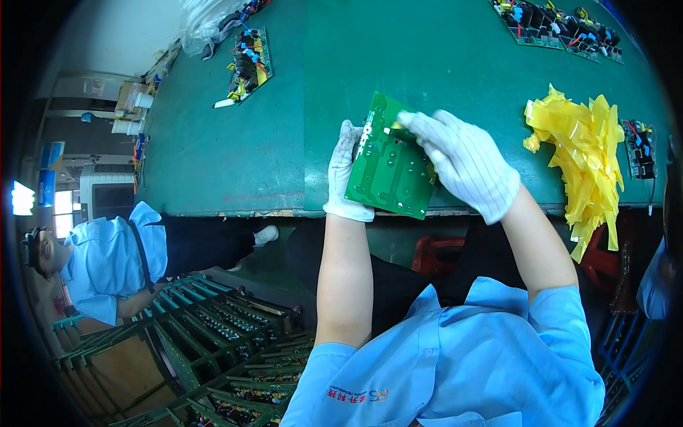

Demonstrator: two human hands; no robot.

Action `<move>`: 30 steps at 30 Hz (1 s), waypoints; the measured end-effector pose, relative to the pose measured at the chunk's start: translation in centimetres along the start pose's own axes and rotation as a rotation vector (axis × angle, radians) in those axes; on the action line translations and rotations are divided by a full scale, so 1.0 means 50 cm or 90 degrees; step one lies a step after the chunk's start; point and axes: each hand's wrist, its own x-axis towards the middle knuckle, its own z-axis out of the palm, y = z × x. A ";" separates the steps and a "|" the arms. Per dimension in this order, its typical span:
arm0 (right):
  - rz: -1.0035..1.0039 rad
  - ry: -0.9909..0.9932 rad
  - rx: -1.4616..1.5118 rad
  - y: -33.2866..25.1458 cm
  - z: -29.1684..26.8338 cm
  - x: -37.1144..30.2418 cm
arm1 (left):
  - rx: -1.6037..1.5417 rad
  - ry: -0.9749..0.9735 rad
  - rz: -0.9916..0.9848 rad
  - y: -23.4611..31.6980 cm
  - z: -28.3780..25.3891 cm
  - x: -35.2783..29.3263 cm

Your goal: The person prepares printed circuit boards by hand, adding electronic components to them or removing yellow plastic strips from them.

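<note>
A green circuit board [384, 167] is tilted up above the table's near edge, its solder side toward me. My left hand [344, 171], in a white glove, grips the board by its left edge. My right hand [466, 160], gloved in white with thin stripes, is over the board's upper right part. Its fingers are closed together, their tips at the board's face. A small yellowish bit shows by those fingertips; what they pinch is mostly hidden. To the right, a heap of crumpled yellow tape strips [580, 153] lies on the table and hangs over its edge.
On the green table [235, 164] are populated boards at far left [250, 64], far right [555, 28] and right [640, 149], plus a clear plastic bag [206, 25]. Racks of boards [235, 334] stand lower left, near another person [114, 256]. A red stool [437, 255] is under the table.
</note>
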 end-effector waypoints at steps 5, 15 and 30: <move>0.259 0.032 -0.239 -0.005 -0.058 -0.103 | 0.002 0.075 0.030 0.010 -0.006 -0.007; 0.418 -0.100 -0.525 0.040 -0.117 -0.171 | 0.059 0.127 0.099 -0.001 0.018 -0.013; 0.199 -0.038 -0.097 -0.081 -0.067 -0.174 | 0.106 0.070 0.133 0.006 0.005 -0.003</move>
